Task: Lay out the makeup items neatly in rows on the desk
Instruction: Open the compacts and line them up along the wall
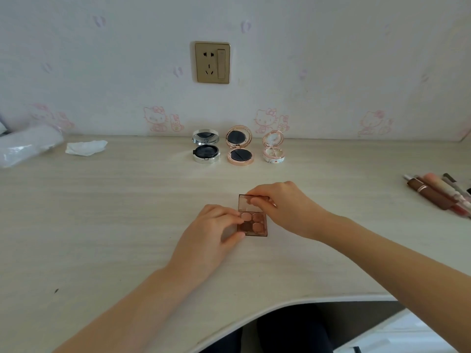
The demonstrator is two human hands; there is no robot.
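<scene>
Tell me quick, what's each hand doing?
Left hand: holding the base of the eyeshadow box.
Right hand: pinching the box's lid, which stands open.

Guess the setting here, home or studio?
Likely a home bedroom desk: cartoon-cat wallpaper, a wall socket above a pale wood-grain desk, and personal makeup out, with three open compacts in a row and an eyeshadow palette held by both hands.

The pale wood-grain desk (127,225) carries a brown four-pan eyeshadow palette (252,222), a silver compact (206,146), a rose-gold compact (239,146), a floral white compact (273,147) and brown and pink tubes (438,194), below white wallpaper (102,72) with pink cartoon cats.
</scene>
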